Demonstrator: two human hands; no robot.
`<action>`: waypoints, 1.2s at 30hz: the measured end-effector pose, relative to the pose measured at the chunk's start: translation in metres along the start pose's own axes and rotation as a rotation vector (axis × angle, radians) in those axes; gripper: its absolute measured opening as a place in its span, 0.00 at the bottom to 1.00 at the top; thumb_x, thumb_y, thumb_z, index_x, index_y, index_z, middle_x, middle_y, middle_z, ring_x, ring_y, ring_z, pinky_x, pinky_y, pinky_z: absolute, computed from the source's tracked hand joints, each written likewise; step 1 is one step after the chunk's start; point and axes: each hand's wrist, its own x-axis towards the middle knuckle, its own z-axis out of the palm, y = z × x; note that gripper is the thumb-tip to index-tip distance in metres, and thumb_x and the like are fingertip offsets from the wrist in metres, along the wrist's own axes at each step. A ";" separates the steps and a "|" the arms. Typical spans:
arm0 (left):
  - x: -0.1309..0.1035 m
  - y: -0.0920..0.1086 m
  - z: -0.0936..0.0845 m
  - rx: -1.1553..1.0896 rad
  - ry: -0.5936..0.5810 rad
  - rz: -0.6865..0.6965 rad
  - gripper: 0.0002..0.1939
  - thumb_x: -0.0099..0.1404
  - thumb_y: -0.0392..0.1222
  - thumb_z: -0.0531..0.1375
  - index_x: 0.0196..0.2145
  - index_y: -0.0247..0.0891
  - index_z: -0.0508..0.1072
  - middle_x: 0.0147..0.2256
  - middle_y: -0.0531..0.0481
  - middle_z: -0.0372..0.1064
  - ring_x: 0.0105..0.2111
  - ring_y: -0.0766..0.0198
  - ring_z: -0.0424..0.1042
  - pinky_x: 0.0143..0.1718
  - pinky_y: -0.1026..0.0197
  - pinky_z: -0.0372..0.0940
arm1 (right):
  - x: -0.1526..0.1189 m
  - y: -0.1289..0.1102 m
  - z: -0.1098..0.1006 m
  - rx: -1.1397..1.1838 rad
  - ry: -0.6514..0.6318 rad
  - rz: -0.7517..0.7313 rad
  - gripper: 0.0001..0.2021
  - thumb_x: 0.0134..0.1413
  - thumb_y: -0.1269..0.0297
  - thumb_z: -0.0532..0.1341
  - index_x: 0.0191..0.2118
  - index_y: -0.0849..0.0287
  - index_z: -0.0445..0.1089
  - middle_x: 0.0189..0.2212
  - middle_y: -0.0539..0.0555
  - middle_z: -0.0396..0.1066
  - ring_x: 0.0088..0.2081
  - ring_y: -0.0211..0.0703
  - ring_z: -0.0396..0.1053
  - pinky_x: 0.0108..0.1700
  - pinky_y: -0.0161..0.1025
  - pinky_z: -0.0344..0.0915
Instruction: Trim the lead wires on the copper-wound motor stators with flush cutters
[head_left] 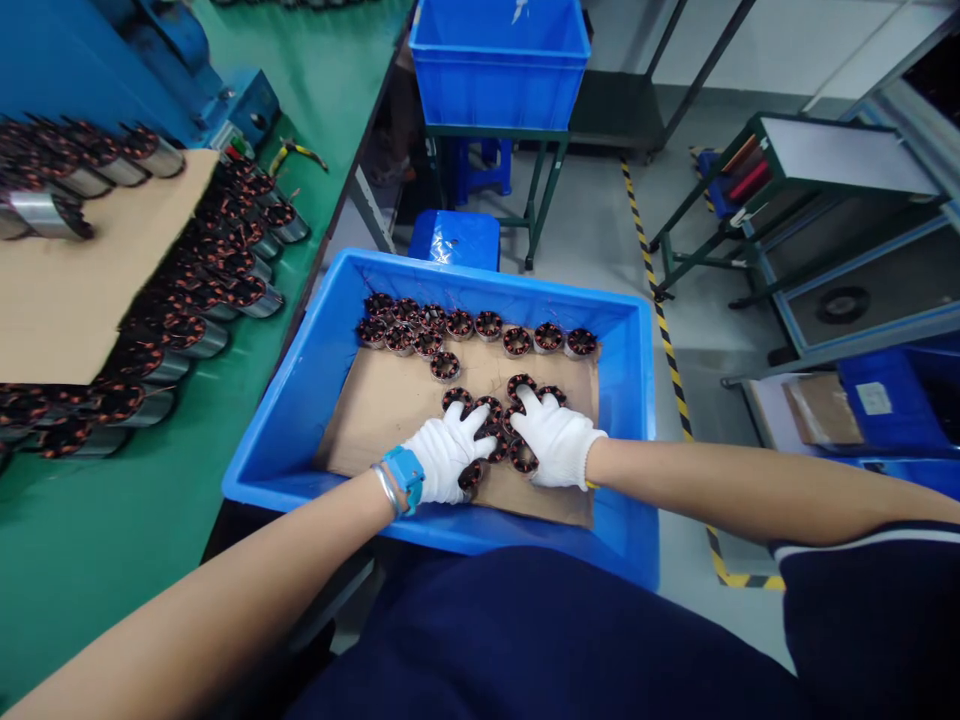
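A blue bin (292, 410) lined with a cardboard sheet (390, 400) holds wire-wound motor stators, round with dark tops and copper windings. My left hand (448, 450), in a white glove with a blue band at the wrist, has its fingers curled round the left side of a cluster of stators (491, 408). From the other side my right hand (553, 435), also gloved, grips the same cluster, thumb and fingers among the stators. Partly hidden under the hands, the cluster stands near the bin's front. Beyond it, more stators (487, 325) stand in rows along the far wall, with one stator (445, 367) slightly nearer.
To the left, a green bench (150, 540) carries many stators (199, 335), cardboard (75, 290), yellow-handled pliers (300, 153) and a blue machine (240, 105). Ahead stand another blue bin (499, 85) on a stand and a blue stool (456, 238). Carts and racks (847, 160) are at right.
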 end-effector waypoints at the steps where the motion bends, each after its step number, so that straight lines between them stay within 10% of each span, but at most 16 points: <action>1: 0.002 0.008 -0.002 0.032 -0.026 -0.053 0.37 0.50 0.47 0.67 0.58 0.45 0.64 0.66 0.35 0.42 0.59 0.22 0.50 0.38 0.38 0.70 | 0.000 0.000 0.000 0.004 -0.004 0.002 0.28 0.37 0.47 0.63 0.45 0.57 0.65 0.62 0.68 0.44 0.46 0.65 0.64 0.34 0.53 0.71; 7: 0.016 0.040 -0.003 0.081 -0.088 -0.316 0.23 0.66 0.32 0.49 0.56 0.44 0.68 0.67 0.37 0.41 0.60 0.18 0.47 0.31 0.36 0.70 | 0.000 -0.003 -0.002 0.004 -0.041 0.034 0.29 0.39 0.47 0.62 0.48 0.57 0.65 0.64 0.67 0.41 0.48 0.67 0.63 0.36 0.56 0.71; 36: 0.008 0.018 0.010 -0.156 0.054 -0.305 0.36 0.41 0.44 0.67 0.50 0.42 0.66 0.61 0.37 0.45 0.58 0.26 0.49 0.43 0.37 0.68 | 0.005 -0.003 -0.003 0.038 -0.030 0.037 0.32 0.33 0.45 0.66 0.47 0.55 0.66 0.65 0.65 0.40 0.49 0.66 0.63 0.36 0.55 0.72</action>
